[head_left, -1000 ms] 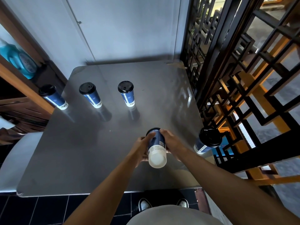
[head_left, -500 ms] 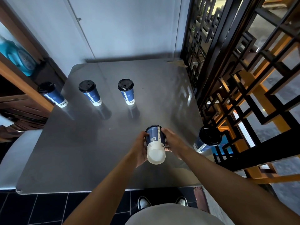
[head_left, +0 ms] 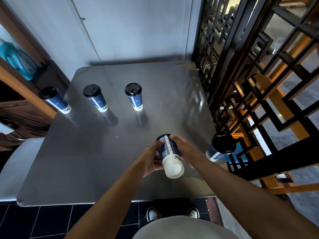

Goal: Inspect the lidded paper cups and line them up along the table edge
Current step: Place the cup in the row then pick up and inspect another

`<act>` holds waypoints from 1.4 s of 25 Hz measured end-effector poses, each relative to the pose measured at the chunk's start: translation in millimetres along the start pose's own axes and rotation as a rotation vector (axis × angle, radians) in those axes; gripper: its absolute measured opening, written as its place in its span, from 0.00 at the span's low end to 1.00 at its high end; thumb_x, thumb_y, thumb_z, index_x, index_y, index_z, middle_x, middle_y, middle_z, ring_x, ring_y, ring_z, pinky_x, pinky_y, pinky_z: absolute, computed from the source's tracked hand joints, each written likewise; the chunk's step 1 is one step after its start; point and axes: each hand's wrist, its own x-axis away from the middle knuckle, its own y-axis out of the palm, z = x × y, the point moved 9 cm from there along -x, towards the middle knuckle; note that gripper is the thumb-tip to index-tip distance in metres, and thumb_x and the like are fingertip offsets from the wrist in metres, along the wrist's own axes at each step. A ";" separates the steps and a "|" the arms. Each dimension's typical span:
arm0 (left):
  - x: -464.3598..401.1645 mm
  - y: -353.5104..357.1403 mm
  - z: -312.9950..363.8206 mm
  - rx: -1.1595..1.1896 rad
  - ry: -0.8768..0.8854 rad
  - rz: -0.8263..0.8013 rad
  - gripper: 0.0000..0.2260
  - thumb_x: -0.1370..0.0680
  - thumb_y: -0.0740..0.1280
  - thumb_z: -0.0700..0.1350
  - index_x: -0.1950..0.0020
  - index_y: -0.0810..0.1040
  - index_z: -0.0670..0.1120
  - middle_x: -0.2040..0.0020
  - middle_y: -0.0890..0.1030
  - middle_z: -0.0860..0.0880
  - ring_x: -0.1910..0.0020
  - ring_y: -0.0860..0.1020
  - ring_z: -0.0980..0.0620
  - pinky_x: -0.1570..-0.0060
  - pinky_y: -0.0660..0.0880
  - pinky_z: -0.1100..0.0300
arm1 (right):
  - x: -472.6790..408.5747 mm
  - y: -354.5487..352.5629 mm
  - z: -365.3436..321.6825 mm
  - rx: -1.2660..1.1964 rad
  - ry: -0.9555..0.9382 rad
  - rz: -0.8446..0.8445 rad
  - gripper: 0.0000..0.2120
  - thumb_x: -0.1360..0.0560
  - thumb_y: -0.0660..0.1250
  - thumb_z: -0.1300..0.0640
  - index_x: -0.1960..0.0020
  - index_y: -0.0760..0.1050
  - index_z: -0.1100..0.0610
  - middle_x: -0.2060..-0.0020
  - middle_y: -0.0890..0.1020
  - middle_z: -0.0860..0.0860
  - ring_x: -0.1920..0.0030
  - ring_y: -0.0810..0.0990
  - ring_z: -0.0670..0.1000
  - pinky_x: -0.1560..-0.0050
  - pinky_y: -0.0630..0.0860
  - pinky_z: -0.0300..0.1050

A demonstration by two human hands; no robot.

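Note:
A blue paper cup (head_left: 170, 156) is held above the steel table (head_left: 86, 161), tipped so its white base faces me and its lid points away. My left hand (head_left: 152, 159) grips its left side and my right hand (head_left: 185, 150) its right side. Three upright blue cups with black lids stand in a row on the left part of the table: one at the left edge (head_left: 55, 99), one in the middle (head_left: 95, 97), one further right (head_left: 134, 96). Another lidded cup (head_left: 220, 147) stands at the table's right edge, close to my right hand.
A black lattice screen (head_left: 259, 83) runs along the table's right side. A wooden shelf with a blue bottle (head_left: 17, 61) stands at the left. A grey wall (head_left: 129, 28) closes the far side. My shoes (head_left: 153, 214) show on dark tiles below the near edge.
The held cup has been turned in my hands, and its seam and printed code now face up. Both hands have stayed on it over the same spot.

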 end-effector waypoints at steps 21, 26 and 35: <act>-37.9 12.4 129.4 -0.433 0.620 0.060 0.29 0.29 0.74 0.33 0.30 0.71 0.44 0.40 0.81 0.43 0.43 0.81 0.47 0.53 0.78 0.67 | -57.9 -12.6 -97.4 0.668 -0.321 0.061 0.41 0.37 0.83 0.58 0.28 0.70 0.55 0.45 0.79 0.47 0.43 0.77 0.48 0.60 0.68 0.21; -79.8 28.7 187.1 -0.490 0.681 0.101 0.30 0.36 0.77 0.42 0.36 0.71 0.49 0.41 0.81 0.48 0.44 0.82 0.52 0.47 0.79 0.62 | -119.8 -27.1 -138.6 0.714 -0.397 0.119 0.42 0.39 0.84 0.52 0.29 0.72 0.50 0.42 0.82 0.46 0.43 0.79 0.46 0.55 0.69 0.25; -186.9 35.8 250.2 -0.481 0.634 0.144 0.32 0.28 0.75 0.30 0.30 0.65 0.44 0.40 0.78 0.51 0.47 0.78 0.72 0.49 0.74 0.76 | -232.4 -42.7 -186.9 0.634 -0.504 0.083 0.35 0.36 0.83 0.57 0.33 0.73 0.53 0.47 0.81 0.46 0.47 0.78 0.45 0.53 0.69 0.23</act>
